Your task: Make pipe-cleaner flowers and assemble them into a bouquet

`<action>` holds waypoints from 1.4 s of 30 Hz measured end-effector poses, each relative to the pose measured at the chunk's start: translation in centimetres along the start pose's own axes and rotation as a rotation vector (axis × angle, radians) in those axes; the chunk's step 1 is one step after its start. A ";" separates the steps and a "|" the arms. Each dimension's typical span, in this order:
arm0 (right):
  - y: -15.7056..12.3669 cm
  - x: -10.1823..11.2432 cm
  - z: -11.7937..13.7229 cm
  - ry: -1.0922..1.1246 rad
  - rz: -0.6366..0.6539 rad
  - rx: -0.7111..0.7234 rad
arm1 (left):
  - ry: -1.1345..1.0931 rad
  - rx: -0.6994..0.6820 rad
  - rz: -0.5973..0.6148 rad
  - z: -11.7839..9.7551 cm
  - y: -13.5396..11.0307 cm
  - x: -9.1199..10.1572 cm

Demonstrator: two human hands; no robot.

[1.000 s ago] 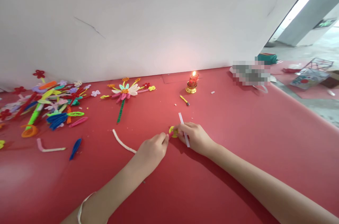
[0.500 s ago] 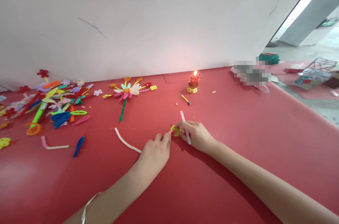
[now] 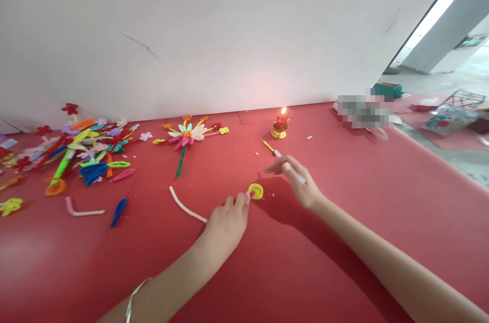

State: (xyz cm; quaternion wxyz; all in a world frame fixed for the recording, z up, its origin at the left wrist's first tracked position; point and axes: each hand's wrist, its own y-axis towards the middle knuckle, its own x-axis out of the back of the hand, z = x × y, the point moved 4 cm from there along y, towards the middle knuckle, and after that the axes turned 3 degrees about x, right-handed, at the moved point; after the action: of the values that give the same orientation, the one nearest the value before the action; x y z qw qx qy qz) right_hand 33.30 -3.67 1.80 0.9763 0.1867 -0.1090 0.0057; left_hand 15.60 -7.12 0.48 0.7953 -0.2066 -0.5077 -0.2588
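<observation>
My left hand (image 3: pixel 225 221) rests on the red table (image 3: pixel 344 241), its fingertips pressed on a small pink piece that touches a yellow coiled ring (image 3: pixel 255 191). My right hand (image 3: pixel 301 180) hovers above the table to the right of the ring, fingers curled round a thin white stick (image 3: pixel 294 172). It points toward a lit red candle on a gold base (image 3: pixel 280 123). A white pipe cleaner (image 3: pixel 187 206) lies just left of my left hand.
A green-stemmed pipe-cleaner flower (image 3: pixel 184 139) lies at the back centre. Several coloured pipe-cleaner pieces (image 3: pixel 80 152) are heaped at the left. A small yellow stick (image 3: pixel 268 146) lies before the candle. A white board (image 3: pixel 214 37) stands along the table's far edge.
My right hand has lifted off the yellow ring and moved up and to the right with the white stick. My left hand has stayed by the ring.
</observation>
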 end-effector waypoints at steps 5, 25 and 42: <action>3.1 5.1 0.5 0.161 -0.180 -0.126 | -0.024 0.019 0.020 0.0 0.1 -0.5; 12.2 11.2 -1.9 0.093 -0.575 -0.042 | -0.094 -0.025 0.133 0.7 -0.2 -0.1; 11.6 10.3 -3.5 -0.096 -0.622 -0.098 | -0.112 -0.034 0.063 0.8 -0.4 -0.4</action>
State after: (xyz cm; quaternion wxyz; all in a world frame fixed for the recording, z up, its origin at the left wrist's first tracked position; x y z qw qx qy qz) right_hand 43.47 8.10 5.06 0.9328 0.1641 -0.0928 -0.3072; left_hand 14.62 -6.83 0.46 0.7698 -0.2504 -0.5402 -0.2303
